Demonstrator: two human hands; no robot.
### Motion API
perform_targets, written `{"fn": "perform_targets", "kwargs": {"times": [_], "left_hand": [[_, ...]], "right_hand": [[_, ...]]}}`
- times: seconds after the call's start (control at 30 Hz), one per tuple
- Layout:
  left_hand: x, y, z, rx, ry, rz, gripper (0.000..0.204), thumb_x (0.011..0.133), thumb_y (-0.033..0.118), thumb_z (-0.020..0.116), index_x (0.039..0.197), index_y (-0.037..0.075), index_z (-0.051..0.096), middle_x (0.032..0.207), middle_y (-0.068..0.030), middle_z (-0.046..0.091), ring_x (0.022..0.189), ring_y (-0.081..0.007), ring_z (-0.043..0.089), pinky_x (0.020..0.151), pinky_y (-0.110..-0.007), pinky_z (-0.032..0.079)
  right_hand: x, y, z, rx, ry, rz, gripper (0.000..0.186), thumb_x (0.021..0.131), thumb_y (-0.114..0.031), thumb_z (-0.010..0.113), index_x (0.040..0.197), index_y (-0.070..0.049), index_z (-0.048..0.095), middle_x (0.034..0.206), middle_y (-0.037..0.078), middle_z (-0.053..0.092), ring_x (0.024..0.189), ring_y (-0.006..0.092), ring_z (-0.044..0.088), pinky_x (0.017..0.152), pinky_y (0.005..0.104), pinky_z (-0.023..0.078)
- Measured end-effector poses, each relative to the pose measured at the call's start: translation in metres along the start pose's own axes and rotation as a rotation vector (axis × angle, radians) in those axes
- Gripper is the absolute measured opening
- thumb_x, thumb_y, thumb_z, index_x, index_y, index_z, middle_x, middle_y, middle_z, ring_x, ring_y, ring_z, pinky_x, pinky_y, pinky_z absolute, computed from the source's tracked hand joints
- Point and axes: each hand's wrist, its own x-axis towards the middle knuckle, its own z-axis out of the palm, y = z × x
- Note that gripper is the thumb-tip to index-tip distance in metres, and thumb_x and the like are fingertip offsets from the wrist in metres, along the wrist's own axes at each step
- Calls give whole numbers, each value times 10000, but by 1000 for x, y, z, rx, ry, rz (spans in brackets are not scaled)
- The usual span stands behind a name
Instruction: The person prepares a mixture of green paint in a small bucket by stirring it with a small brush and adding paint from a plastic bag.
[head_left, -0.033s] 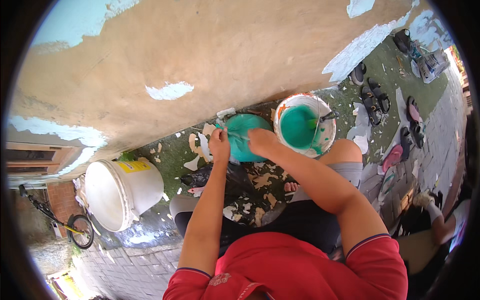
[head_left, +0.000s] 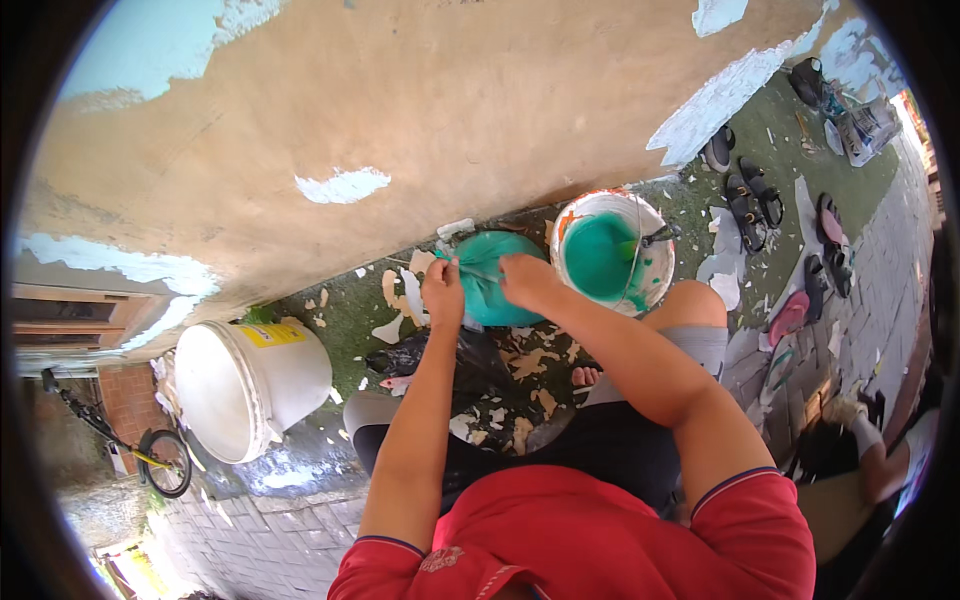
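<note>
At twelve o'clock, a rounded green plastic bag point(head_left: 487, 300) is sitting on flake-littered ground point(head_left: 348, 318), between left hand point(head_left: 442, 290) and right hand point(head_left: 528, 283); both grips are pinching its gathered folds, neither nearer.

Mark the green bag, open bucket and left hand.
Green bag point(head_left: 486, 290): head view, on its side between the hands.
Open bucket point(head_left: 657, 268): head view, on its white inner wall.
Left hand point(head_left: 442, 295): head view, on the back of the hand.

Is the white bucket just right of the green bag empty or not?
Not empty: the white bucket holds green liquid, seen through its open top. How deep it runs, the view does not show.
</note>
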Motion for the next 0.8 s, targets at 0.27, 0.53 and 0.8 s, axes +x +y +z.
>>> {"fn": "perform_targets", "kwargs": {"times": [0.27, 0.53, 0.8], "left_hand": [[-12, 46, -9, 31, -86, -27, 280, 946, 250, 666, 844, -2, 599, 655, -38, 512, 621, -116, 439, 575, -295, 393], [-16, 71, -19, 15, -57, 47, 239, 935, 203, 683, 833, 6, 596, 671, -68, 541, 608, -143, 467, 578, -311, 416], [-9, 90, -27, -111, -129, 79, 200, 916, 153, 710, 880, -33, 644, 741, -45, 605, 672, -108, 514, 634, -267, 444]], "right_hand": [[11, -5, -1, 120, 191, -250, 410, 778, -281, 776, 1084, -62, 614, 1111, 144, 594, 1119, 351, 576, 920, 459, 498], [10, 0, 4, 167, 314, -422, 229, 810, -204, 734, 959, -48, 657, 1013, 123, 610, 1041, 335, 590, 866, 475, 488], [-5, -8, -3, 426, 452, -466, 100, 837, -87, 665, 887, -12, 623, 853, 162, 601, 840, 387, 607, 732, 474, 496]]}}
